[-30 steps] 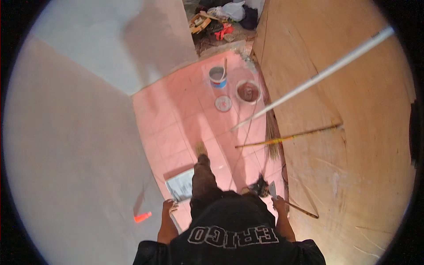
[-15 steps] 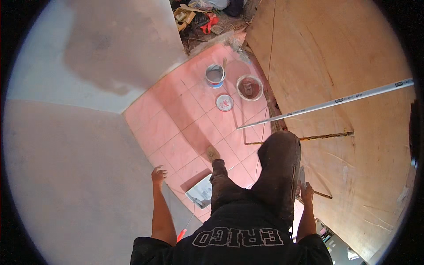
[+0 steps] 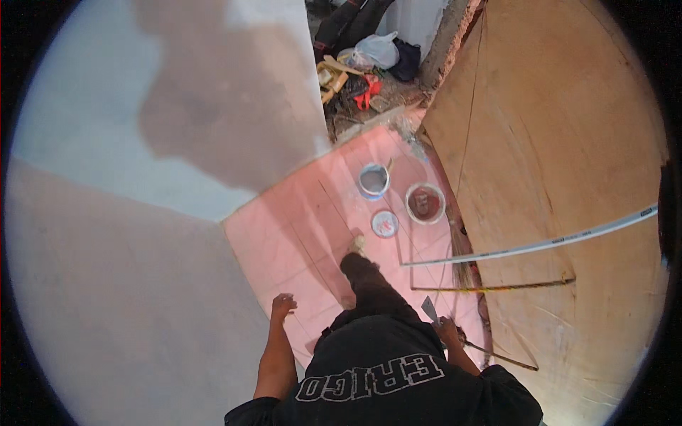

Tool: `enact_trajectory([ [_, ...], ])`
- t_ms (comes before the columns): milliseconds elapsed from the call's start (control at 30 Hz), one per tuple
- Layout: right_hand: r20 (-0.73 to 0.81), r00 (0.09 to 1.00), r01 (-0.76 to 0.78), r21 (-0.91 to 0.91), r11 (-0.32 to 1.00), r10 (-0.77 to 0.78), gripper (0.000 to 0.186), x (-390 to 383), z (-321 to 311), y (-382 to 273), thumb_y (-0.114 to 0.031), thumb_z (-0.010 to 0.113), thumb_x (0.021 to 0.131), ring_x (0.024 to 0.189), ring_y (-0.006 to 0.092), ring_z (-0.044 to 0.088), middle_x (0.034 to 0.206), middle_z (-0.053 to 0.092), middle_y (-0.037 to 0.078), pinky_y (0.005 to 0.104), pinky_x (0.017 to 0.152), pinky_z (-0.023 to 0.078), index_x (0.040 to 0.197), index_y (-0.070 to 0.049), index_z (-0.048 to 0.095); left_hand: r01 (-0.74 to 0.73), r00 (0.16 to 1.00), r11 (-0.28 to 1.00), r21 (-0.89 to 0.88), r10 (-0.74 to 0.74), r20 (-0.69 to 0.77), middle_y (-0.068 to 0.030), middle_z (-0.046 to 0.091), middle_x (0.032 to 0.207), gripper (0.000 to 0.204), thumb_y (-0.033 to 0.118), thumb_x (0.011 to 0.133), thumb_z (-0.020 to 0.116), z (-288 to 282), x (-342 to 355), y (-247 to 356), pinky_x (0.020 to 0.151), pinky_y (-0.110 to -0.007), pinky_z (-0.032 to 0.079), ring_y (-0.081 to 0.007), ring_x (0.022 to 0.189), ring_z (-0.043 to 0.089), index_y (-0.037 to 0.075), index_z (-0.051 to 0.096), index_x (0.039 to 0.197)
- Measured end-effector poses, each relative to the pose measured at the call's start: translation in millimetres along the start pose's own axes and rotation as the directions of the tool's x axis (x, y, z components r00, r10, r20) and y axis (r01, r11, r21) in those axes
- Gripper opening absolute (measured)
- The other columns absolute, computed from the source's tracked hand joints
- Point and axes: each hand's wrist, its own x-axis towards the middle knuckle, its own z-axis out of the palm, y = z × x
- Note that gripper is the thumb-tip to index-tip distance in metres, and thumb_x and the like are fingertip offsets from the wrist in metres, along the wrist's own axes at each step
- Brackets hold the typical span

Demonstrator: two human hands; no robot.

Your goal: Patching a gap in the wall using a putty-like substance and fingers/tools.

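My right hand (image 3: 447,331) is closed around a putty knife (image 3: 430,309), its grey blade pointing forward and slightly left. On the other side of my body, my left hand (image 3: 284,305) hangs beside the grey wall, holding nothing, with the fingers loosely apart. Ahead on the pink tiled floor (image 3: 273,234) stand a bucket (image 3: 374,180) of grey material with a stick at its rim, and a wider tub (image 3: 425,204) with brown contents. Close to them lies a round white lid (image 3: 385,224) with red marks. Both hands are well away from these containers.
A long pale straight bar (image 3: 540,245) leans across the plywood panel (image 3: 540,128) on the right, with a thin dark rod (image 3: 497,287) below it. Painted walls (image 3: 128,284) close off the left. Beyond the floor's far edge lie bags (image 3: 376,51) and clutter; another person's legs (image 3: 341,25) show there.
My body has stepped forward, one foot ahead, and the view has tilted up toward the far doorway. The right hand's putty knife now shows beside my torso. The white tray is now hidden.
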Motion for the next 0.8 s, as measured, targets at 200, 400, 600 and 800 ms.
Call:
enact_trajectory([
  [200, -0.05, 0.998, -0.018, 0.273, 0.962, 0.033, 0.04, 134.9, -28.3, -104.2, -0.041, 0.066, 0.091, 0.095, 0.0491, 0.066, 0.095, 0.069, 0.028, 0.0561, 0.081, 0.052, 0.106, -0.004, 0.062, 0.055, 0.971, 0.995, 0.081, -0.034, -0.238, -0.0154, 0.071, 0.108, 0.027, 0.026, 0.101, 0.055, -39.9, 45.4, 121.2, 0.078, -0.044, 0.058, -0.0284, 0.093, 0.07, 0.008, 0.064, 0.118],
  [400, -0.234, 0.972, 0.063, 0.318, 0.946, 0.014, 0.032, 175.7, -59.9, -169.1, -0.038, 0.065, 0.095, 0.056, 0.0181, 0.063, 0.067, 0.064, 0.007, 0.0362, 0.052, 0.05, 0.096, -0.005, 0.063, -0.03, 0.98, 0.999, 0.032, 0.036, -0.195, -0.0158, 0.071, 0.102, 0.028, 0.023, 0.098, 0.056, 2.4, 108.5, 227.8, 0.078, -0.044, 0.058, -0.0287, 0.09, 0.07, 0.004, 0.064, 0.117],
  [600, 0.014, 0.896, -0.353, 0.628, 0.693, 0.444, 0.03, 131.2, -61.2, -177.5, -0.032, 0.067, 0.093, 0.049, 0.0211, 0.06, 0.061, 0.061, 0.01, 0.0397, 0.048, 0.05, 0.101, -0.004, 0.066, -0.215, 0.976, 0.898, 0.384, 0.215, 0.043, -0.0127, 0.071, 0.084, 0.026, 0.024, 0.094, 0.054, 128.3, 236.9, 343.7, 0.058, -0.035, 0.057, -0.0208, 0.069, 0.07, 0.003, 0.068, 0.103],
  [800, 0.252, 0.714, -0.558, 0.769, 0.312, 0.654, 0.024, 29.1, 17.8, -186.9, -0.029, 0.062, 0.099, 0.039, 0.0134, 0.047, 0.056, 0.053, 0.002, 0.0329, 0.037, 0.037, 0.088, -0.007, 0.063, -0.339, 0.937, 0.884, 0.324, 0.283, 0.206, -0.0106, 0.071, 0.08, 0.029, 0.028, 0.095, 0.062, 304.7, 424.5, 465.5, 0.057, -0.039, 0.054, -0.0245, 0.064, 0.069, 0.002, 0.065, 0.107],
])
